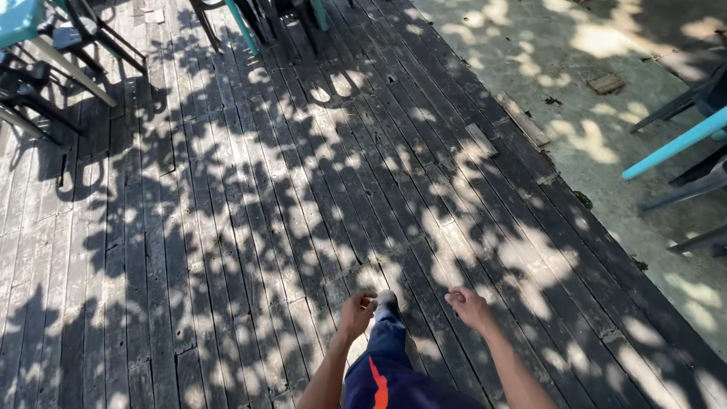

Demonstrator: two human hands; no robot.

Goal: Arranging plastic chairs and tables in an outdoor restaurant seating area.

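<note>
- Head cam looks down at a weathered wooden deck [250, 197], dark planks running away from me, covered w/ dappled leaf shadow & sun patches.
- My left hand [357, 311] sits low centre, fingers curled loosely inward, thumb near the fingertips; nothing in it that I can see.
- My right hand [467, 304] is just to the right, apart from the left; fingers also bent in a loose half-fist, holding nothing visible. Can't tell if anything tiny is pinched, too small to judge.
- Both forearms come up from the bottom edge, bare, angled toward each other.
- Between the hands: my leg in dark blue trousers [386, 371] w/ an orange stripe, and a dark shoe [388, 301] planted on the planks, close by the left hand's fingers.
- Nearest thing to both hands is that shoe & the deck boards under it; neither hand touches the deck.
- Top left: dark chair frames [45, 83] and a teal table edge [19, 19].
- Top centre: more chair legs [261, 19], one teal.
- Right side: the deck ends at a pale concrete floor [606, 83]; a teal bar [674, 144] and dark chair legs stick in from the right edge.
- A loose short board [482, 139] lies near the deck edge.
</note>
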